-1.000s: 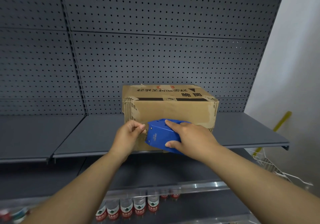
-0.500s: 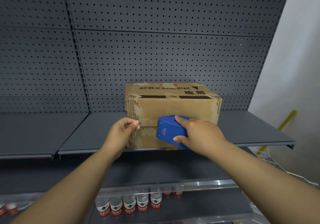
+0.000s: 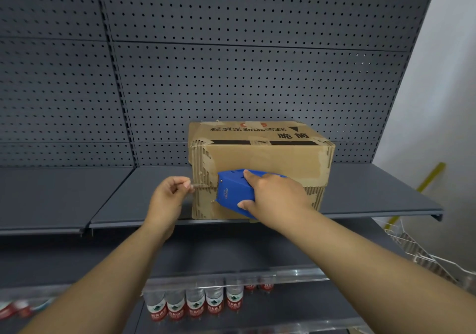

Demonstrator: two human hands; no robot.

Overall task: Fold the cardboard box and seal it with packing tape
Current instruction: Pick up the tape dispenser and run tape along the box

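A brown cardboard box (image 3: 268, 158) with black printed characters stands folded shut on a grey metal shelf (image 3: 144, 194). Its front face shows torn, ribbed patches and old tape. My right hand (image 3: 278, 194) grips a blue tape dispenser (image 3: 233, 189) pressed against the box's front seam. My left hand (image 3: 168, 194) is just left of the box's front left corner, its thumb and finger pinched on the end of a clear tape strip that runs to the dispenser.
Grey pegboard panels (image 3: 231, 75) rise behind the box. On a lower shelf stand water bottles with red labels (image 3: 195, 305). A white wire basket (image 3: 422, 253) and a yellow stick (image 3: 427, 179) are at the right by a white wall.
The dispenser has slid right along the box's front. My left hand has stayed by the left corner, and a short stretch of tape now spans between them.
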